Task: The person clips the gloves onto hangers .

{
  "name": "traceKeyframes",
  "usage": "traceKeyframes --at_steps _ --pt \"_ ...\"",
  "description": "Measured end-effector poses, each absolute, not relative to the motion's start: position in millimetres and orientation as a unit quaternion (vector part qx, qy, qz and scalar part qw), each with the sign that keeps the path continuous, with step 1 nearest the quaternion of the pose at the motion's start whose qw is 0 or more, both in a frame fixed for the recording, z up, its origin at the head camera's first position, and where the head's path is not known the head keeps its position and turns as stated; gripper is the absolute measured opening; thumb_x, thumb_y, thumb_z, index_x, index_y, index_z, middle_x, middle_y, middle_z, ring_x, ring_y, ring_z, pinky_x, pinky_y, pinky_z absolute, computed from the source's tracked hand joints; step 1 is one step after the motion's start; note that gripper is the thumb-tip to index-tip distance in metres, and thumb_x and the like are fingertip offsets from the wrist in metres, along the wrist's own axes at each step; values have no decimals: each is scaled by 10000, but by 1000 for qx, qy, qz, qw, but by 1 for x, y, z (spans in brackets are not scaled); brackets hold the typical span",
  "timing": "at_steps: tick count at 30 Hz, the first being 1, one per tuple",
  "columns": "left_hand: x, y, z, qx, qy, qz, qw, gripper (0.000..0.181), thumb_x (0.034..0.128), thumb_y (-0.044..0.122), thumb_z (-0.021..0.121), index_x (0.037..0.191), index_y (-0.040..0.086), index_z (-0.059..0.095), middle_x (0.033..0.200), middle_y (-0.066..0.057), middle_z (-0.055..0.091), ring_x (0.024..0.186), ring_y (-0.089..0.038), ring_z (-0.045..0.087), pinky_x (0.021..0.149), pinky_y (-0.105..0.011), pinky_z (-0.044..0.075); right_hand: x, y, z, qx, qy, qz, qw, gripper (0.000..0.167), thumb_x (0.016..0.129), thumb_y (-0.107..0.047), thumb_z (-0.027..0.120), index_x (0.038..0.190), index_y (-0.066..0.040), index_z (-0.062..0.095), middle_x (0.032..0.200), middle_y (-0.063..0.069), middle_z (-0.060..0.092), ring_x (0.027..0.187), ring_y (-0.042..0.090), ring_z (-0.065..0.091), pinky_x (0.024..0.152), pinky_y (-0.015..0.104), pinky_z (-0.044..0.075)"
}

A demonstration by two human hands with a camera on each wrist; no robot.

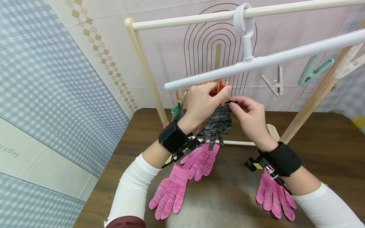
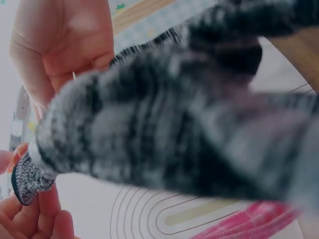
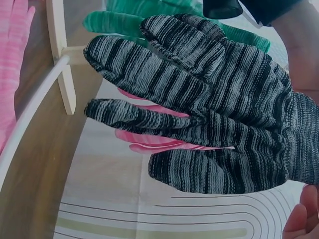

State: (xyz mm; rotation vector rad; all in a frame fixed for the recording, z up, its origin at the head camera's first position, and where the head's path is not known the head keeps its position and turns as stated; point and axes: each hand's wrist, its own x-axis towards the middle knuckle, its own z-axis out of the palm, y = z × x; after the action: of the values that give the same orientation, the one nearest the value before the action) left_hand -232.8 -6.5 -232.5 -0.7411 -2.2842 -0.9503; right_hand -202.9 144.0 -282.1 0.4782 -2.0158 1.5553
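Note:
A black-and-grey striped glove (image 1: 218, 122) hangs below the white hanger bar (image 1: 211, 75), its fingers pointing down; it also fills much of the right wrist view (image 3: 239, 94). At its cuff, the left hand (image 1: 202, 101) pinches an orange clothespin (image 1: 219, 86). Thumb and index finger of the right hand (image 1: 252, 118) pinch the dark edge of the same cuff. In the left wrist view, the orange clip is mostly hidden beside the cuff (image 2: 31, 179). A green glove (image 1: 176, 112) hangs from a clothespin (image 1: 178, 98) to the left of the left hand.
Pink gloves (image 1: 170, 191) (image 1: 201, 160) lie on the wooden table, with another pink glove (image 1: 275, 196) below the right wrist. The wooden rack (image 1: 145, 69) surrounds the hanger. A white clip (image 1: 275, 83) and a green clip (image 1: 315, 71) hang at the right.

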Motion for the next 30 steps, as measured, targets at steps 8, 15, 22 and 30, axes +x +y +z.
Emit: traceKeyframes --at_steps 8,15,22,30 --pt "-232 -6 -232 -278 -847 -365 268 335 835 399 539 587 176 512 496 67 428 453 -35 358 434 -164 209 -206 145 -279 164 -726 620 246 153 862 -93 544 974 -24 624 822 -148 608 734 28 532 661 155 416" --pt "-232 -7 -233 -281 -843 -375 263 321 831 397 539 596 179 528 502 71 460 459 -30 383 438 -169 230 -207 143 -278 178 -669 682 236 166 846 -41 552 902 -170 641 818 -91 627 733 44 541 658 159 431" --pt "-231 -7 -233 -288 -837 -386 259 258 792 418 584 656 200 590 562 95 559 501 9 453 458 -170 310 -207 143 -279 191 -655 696 225 186 845 -25 547 908 -162 655 856 -85 633 767 48 550 684 159 439" --pt "-232 -6 -237 -299 -831 -385 269 250 795 406 597 683 183 583 573 89 571 508 19 463 469 -166 314 -205 146 -282 197 -675 672 231 213 844 -13 535 935 -167 650 901 -91 633 806 48 560 702 159 435"
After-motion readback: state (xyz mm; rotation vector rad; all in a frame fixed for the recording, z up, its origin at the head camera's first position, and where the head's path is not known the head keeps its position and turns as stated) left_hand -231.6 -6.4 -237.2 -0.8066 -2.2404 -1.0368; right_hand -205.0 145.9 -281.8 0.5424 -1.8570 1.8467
